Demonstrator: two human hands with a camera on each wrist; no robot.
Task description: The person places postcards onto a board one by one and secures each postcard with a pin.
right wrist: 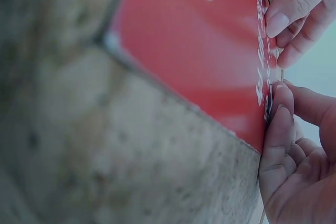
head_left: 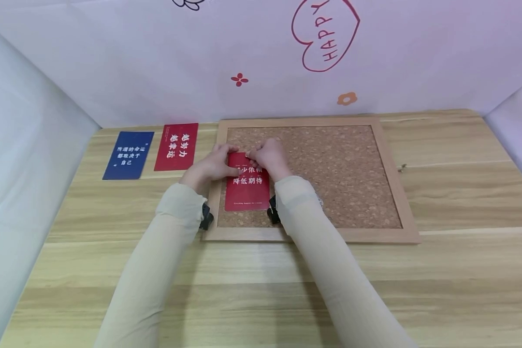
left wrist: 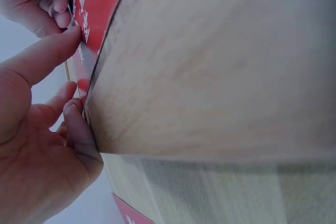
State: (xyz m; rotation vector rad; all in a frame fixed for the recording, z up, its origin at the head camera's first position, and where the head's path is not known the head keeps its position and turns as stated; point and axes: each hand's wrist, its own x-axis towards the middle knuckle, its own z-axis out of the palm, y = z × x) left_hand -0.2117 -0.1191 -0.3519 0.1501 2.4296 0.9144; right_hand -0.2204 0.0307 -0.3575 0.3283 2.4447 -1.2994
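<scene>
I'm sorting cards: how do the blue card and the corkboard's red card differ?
The blue card lies on the table; the red card lies on the corkboard. The blue card bears three large lines of writing, the red card two. The left hand touches the red card, not the blue card. Both are rectangular, with white writing.

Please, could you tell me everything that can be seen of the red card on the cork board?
The red card is a flat rectangle, apparently slightly glossy stiff paper, with two larger lines of white Chinese characters and tiny print near its bottom edge. It lies on the left part of the cork board, its text facing the person. The left hand rests its thumb on the card's face, while the right hand pinches a small, mostly hidden object at its top edge.
</scene>
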